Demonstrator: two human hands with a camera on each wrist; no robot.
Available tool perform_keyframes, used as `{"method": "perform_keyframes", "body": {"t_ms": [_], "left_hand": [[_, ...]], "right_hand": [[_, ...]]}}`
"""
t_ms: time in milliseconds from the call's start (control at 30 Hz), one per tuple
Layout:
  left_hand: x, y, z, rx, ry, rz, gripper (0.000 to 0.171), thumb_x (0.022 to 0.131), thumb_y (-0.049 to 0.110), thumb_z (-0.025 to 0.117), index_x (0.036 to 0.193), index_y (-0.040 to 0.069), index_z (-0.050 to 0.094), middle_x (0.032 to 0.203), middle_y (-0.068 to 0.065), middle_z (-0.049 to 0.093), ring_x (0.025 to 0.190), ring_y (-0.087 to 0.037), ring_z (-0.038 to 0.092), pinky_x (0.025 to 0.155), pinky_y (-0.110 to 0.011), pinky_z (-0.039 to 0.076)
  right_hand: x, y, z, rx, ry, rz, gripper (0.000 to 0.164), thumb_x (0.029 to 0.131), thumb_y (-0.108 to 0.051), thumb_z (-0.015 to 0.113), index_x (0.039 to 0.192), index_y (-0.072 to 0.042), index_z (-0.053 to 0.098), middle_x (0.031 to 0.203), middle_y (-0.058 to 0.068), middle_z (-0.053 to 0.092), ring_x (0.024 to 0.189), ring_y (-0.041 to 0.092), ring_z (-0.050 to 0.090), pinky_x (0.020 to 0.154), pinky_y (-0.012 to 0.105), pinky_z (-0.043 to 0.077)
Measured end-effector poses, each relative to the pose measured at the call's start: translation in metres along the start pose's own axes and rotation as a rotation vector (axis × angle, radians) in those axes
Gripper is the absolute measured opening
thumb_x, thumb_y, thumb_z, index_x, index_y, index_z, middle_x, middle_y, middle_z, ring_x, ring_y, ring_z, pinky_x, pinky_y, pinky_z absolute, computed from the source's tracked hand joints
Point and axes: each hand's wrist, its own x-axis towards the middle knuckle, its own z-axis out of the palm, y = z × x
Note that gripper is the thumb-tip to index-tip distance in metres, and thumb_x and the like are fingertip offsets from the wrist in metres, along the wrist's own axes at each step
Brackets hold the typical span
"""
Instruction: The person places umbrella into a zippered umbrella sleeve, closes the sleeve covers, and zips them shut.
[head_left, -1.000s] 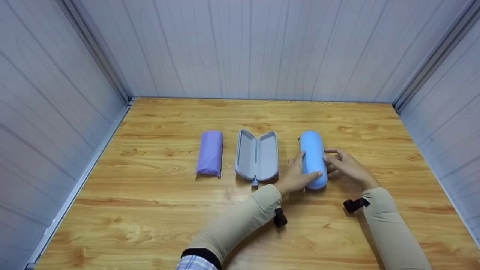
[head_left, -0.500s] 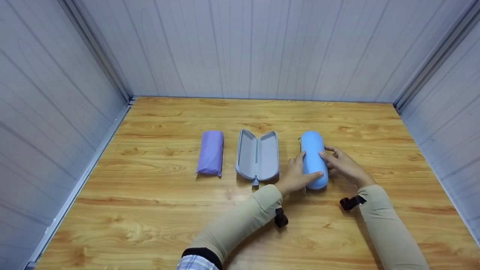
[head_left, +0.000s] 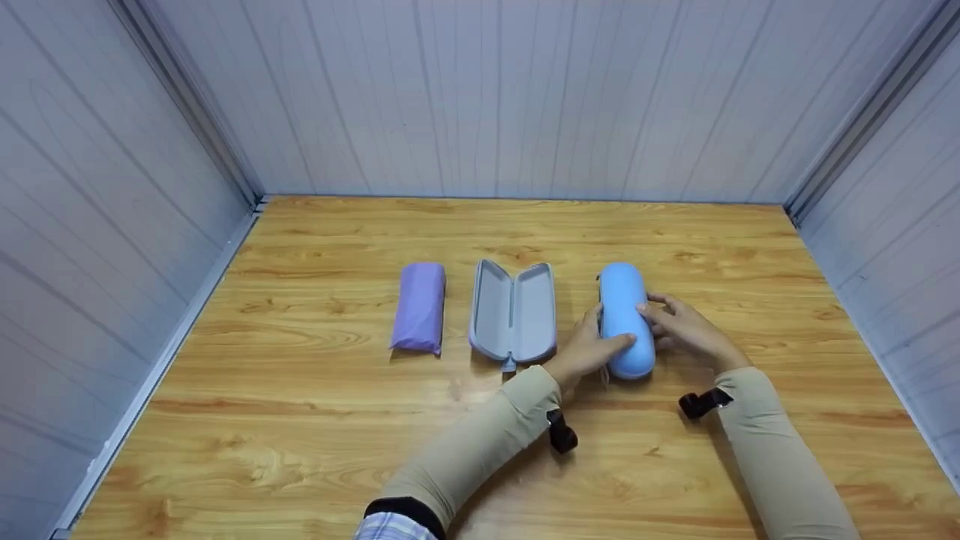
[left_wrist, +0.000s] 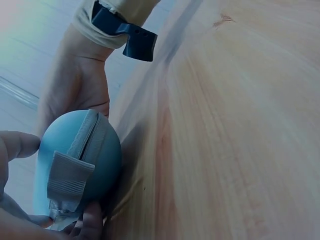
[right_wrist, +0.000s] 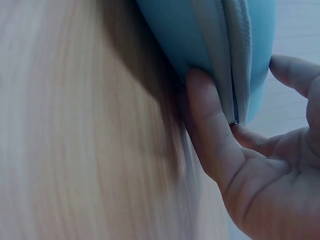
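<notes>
A light blue zippered glasses case (head_left: 622, 289) lies on the table at the right in the head view. My left hand (head_left: 585, 349) holds it from the left, thumb on top. From the other side my right hand (head_left: 690, 330) grips it, thumb on its upper surface and fingers along its right flank. In the left wrist view, a ribbed pull tab (left_wrist: 70, 177) hangs at the case's near end, beside left fingers (left_wrist: 92, 220). A narrow gap shows along the zipper seam (right_wrist: 232, 60) in the right wrist view.
An unfolded grey-lined glasses case (head_left: 535, 311) lies just left of my left hand. Farther left is a purple wrapped packet (head_left: 420, 307). Pale panel walls (head_left: 480, 97) enclose the wooden table (head_left: 300, 420) at the back and both sides.
My right hand has shifted slightly left, its thumb now on top of the blue case. The left thumb has slid a little up and left. The case stays almost in place.
</notes>
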Motion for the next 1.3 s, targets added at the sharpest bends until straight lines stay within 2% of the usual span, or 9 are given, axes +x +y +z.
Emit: {"method": "perform_keyframes", "body": {"t_ms": [200, 333, 500, 600, 700, 933, 1067, 1167, 1300], "left_hand": [[0.003, 0.001, -0.001, -0.059, -0.019, 0.001, 0.086, 0.089, 0.032, 0.076, 0.158, 0.011, 0.027, 0.151, -0.009, 0.041, 0.134, -0.024, 0.044, 0.107, -0.04, 0.041], [0.003, 0.001, 0.0, -0.071, -0.013, -0.028, 0.087, 0.089, 0.032, 0.077, 0.158, 0.014, 0.027, 0.152, -0.008, 0.039, 0.135, -0.024, 0.043, 0.108, -0.04, 0.041], [0.003, 0.003, 0.003, -0.053, 0.006, -0.033, 0.086, 0.089, 0.033, 0.077, 0.158, 0.015, 0.029, 0.152, -0.009, 0.039, 0.135, -0.024, 0.042, 0.109, -0.04, 0.039], [0.002, 0.004, 0.002, 0.002, 0.003, -0.02, 0.086, 0.09, 0.034, 0.076, 0.158, 0.012, 0.028, 0.153, -0.011, 0.038, 0.137, -0.024, 0.04, 0.111, -0.04, 0.037], [0.002, 0.007, -0.003, 0.098, -0.03, -0.007, 0.088, 0.091, 0.037, 0.074, 0.159, 0.01, 0.025, 0.153, -0.013, 0.037, 0.137, -0.026, 0.04, 0.111, -0.04, 0.037], [0.0, 0.023, -0.02, 0.451, -0.176, 0.108, 0.09, 0.091, 0.04, 0.068, 0.158, 0.002, 0.021, 0.147, -0.021, 0.036, 0.124, -0.027, 0.048, 0.103, -0.038, 0.045], [0.002, 0.034, -0.028, 0.624, -0.237, 0.147, 0.084, 0.094, 0.038, 0.065, 0.158, 0.002, 0.025, 0.152, -0.02, 0.038, 0.13, -0.025, 0.048, 0.107, -0.036, 0.042], [0.004, 0.044, -0.032, 0.785, -0.264, 0.186, 0.075, 0.097, 0.033, 0.064, 0.155, -0.001, 0.031, 0.151, -0.017, 0.044, 0.13, -0.021, 0.05, 0.107, -0.031, 0.041], [0.006, 0.055, -0.035, 0.936, -0.268, 0.232, 0.051, 0.098, 0.028, 0.064, 0.138, -0.002, 0.053, 0.123, -0.01, 0.064, 0.102, -0.016, 0.061, 0.087, -0.026, 0.05]], "right_hand": [[0.0, 0.0, 0.0, 0.005, -0.005, 0.005, 0.085, 0.104, -0.044, 0.052, 0.158, 0.001, 0.006, 0.144, 0.037, 0.038, 0.115, 0.031, 0.059, 0.092, 0.041, 0.054], [-0.001, -0.001, 0.0, 0.007, 0.002, 0.004, 0.084, 0.104, -0.044, 0.051, 0.158, 0.001, 0.007, 0.143, 0.037, 0.039, 0.112, 0.029, 0.06, 0.091, 0.041, 0.054], [-0.001, -0.001, 0.001, -0.018, 0.013, 0.002, 0.085, 0.103, -0.046, 0.051, 0.158, 0.002, 0.008, 0.143, 0.037, 0.039, 0.118, 0.035, 0.057, 0.093, 0.041, 0.053], [0.0, 0.0, 0.003, -0.032, 0.013, 0.002, 0.086, 0.102, -0.047, 0.053, 0.158, 0.001, 0.008, 0.146, 0.036, 0.036, 0.126, 0.041, 0.052, 0.096, 0.043, 0.051], [0.001, 0.0, 0.004, -0.046, 0.018, 0.005, 0.087, 0.101, -0.047, 0.054, 0.158, 0.001, 0.01, 0.148, 0.036, 0.035, 0.129, 0.044, 0.048, 0.097, 0.045, 0.05], [0.001, -0.002, 0.003, 0.012, -0.004, 0.009, 0.087, 0.101, -0.046, 0.056, 0.159, -0.001, 0.008, 0.148, 0.035, 0.036, 0.127, 0.043, 0.051, 0.097, 0.046, 0.05], [0.001, 0.0, 0.002, 0.026, -0.004, 0.003, 0.086, 0.102, -0.045, 0.056, 0.159, -0.001, 0.009, 0.147, 0.035, 0.038, 0.126, 0.042, 0.052, 0.096, 0.045, 0.051], [0.002, 0.001, 0.002, 0.021, 0.001, 0.004, 0.086, 0.101, -0.045, 0.056, 0.159, -0.001, 0.01, 0.146, 0.035, 0.039, 0.125, 0.041, 0.054, 0.095, 0.044, 0.052], [0.002, 0.002, 0.003, 0.022, 0.006, 0.004, 0.085, 0.102, -0.044, 0.056, 0.158, 0.0, 0.011, 0.145, 0.035, 0.04, 0.122, 0.038, 0.056, 0.094, 0.043, 0.053]]}}
